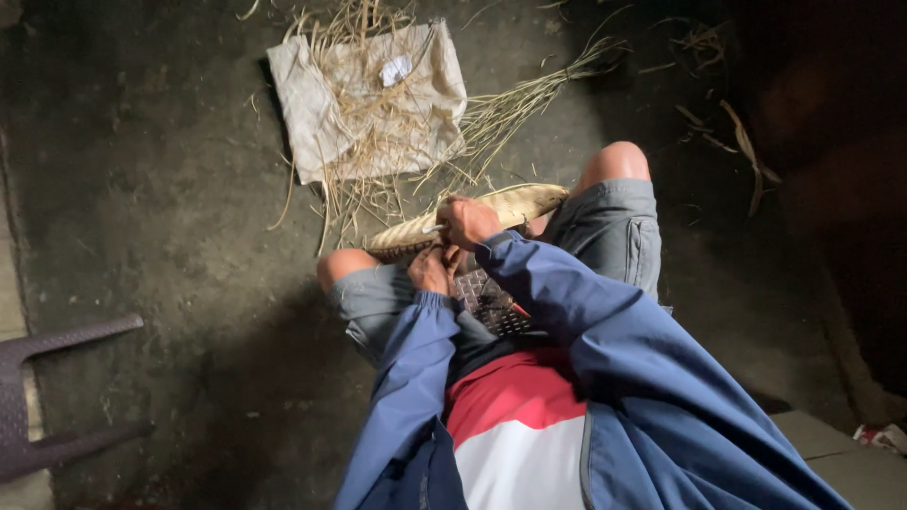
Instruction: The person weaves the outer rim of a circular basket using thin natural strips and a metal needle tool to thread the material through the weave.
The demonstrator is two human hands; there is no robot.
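A shallow woven straw basket [515, 203] rests tilted across my knees, its pale rim facing the floor ahead. My right hand [467, 222] lies over its near edge with the fingers curled around the weave and a thin pale strip that sticks out to the left. My left hand [432, 269] is just below, tucked against the basket's underside between my knees; its fingers are bent and partly hidden. Both arms wear blue jacket sleeves.
A pale cloth sack [368, 99] lies on the dark concrete floor ahead, strewn with loose straw. A bundle of straw stalks [529, 94] fans out to its right. A dark plastic chair [42, 397] stands at the lower left. More scraps lie at the upper right.
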